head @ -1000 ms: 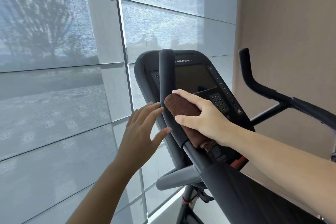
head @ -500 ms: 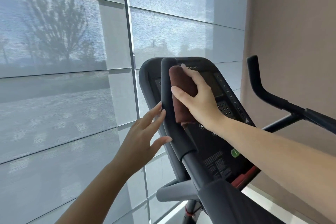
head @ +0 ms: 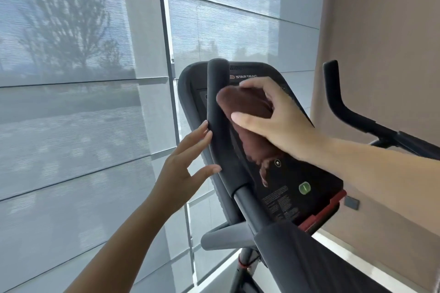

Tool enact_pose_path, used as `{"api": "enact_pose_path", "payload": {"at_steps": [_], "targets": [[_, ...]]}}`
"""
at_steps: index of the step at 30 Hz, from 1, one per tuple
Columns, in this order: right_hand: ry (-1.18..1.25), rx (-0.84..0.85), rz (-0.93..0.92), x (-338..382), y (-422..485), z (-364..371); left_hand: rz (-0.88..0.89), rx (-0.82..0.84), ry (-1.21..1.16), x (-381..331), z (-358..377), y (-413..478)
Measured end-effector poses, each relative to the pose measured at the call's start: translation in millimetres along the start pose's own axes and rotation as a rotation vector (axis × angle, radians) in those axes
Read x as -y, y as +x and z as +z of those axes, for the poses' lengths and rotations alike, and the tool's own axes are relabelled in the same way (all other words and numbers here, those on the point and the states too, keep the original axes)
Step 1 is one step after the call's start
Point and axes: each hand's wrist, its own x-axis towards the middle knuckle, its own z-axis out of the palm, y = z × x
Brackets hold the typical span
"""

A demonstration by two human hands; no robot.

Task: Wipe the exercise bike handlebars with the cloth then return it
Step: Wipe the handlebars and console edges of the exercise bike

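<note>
The exercise bike's left handlebar (head: 217, 112) is a black padded grip rising in front of the console (head: 292, 181). My right hand (head: 276, 119) is closed around a brown cloth (head: 247, 112) and presses it against the right side of that grip, near its upper half. The cloth's lower end hangs over the console. My left hand (head: 181, 171) is open, its fingertips touching the grip's left side lower down. The right handlebar (head: 338, 104) stands apart at the right, untouched.
A large window with grey roller blinds (head: 83, 102) fills the left and back. A beige wall (head: 385, 43) is at the right. The bike's frame (head: 297, 257) runs toward me at the bottom, with a grey crossbar (head: 223, 238) below the console.
My right hand has slid the cloth up the left grip from its lower part to the upper half and turned around it. My left hand has moved close and now touches the grip.
</note>
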Motion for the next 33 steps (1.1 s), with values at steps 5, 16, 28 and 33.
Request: {"api": "enact_pose_path", "payload": {"at_steps": [5, 16, 28, 33], "targets": [[0.078, -0.203, -0.005, -9, 35, 23, -0.051, -0.023, -0.049, -3, 4, -4], [-0.123, 0.467, 0.101, 6, -37, -5, -0.037, -0.075, -0.141, 2, 13, -7], [-0.431, -0.243, -0.103, 13, 35, 31, 0.207, -0.184, -0.215, 40, 25, 2], [-0.593, 0.083, 0.144, 25, -8, 35, 0.266, -0.225, -0.328, 54, 29, 10]]}}
